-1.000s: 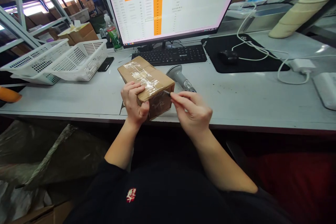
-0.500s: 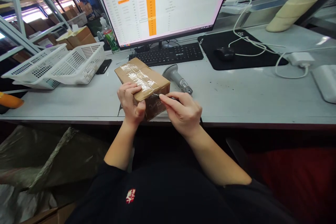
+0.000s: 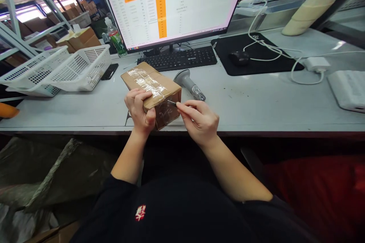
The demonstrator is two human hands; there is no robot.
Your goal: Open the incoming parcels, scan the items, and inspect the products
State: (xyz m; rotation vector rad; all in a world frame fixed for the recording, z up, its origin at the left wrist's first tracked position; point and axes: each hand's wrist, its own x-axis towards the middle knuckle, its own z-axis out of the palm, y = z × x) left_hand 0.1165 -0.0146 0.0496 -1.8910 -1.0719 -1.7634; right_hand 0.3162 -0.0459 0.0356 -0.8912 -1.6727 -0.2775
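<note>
A brown cardboard box [image 3: 154,83] with shiny clear tape over its top and near end is held tilted at the desk's front edge. My left hand [image 3: 139,110] is closed around the box's left side, fingers over the top and thumb at the near corner. Between the thumb and fingers of my right hand [image 3: 198,119] is pinched a slim craft knife [image 3: 172,102]; only its thin metal tip shows, pointing left against the taped end near the upper edge. Just behind the box lies a grey handheld barcode scanner [image 3: 189,84].
A keyboard [image 3: 182,59] sits beneath a large monitor [image 3: 199,3]. Rightward are a mouse [image 3: 239,58] on a black mat [image 3: 225,51], white cables and an adapter [image 3: 317,63]. White perforated baskets [image 3: 82,70], a phone [image 3: 110,71] and a green-labelled bottle [image 3: 116,40] stand left.
The knife tip has shifted slightly right along the box's taped end, and my right hand has drawn back a little from the box. My left hand keeps its hold. The view has shifted slightly.
</note>
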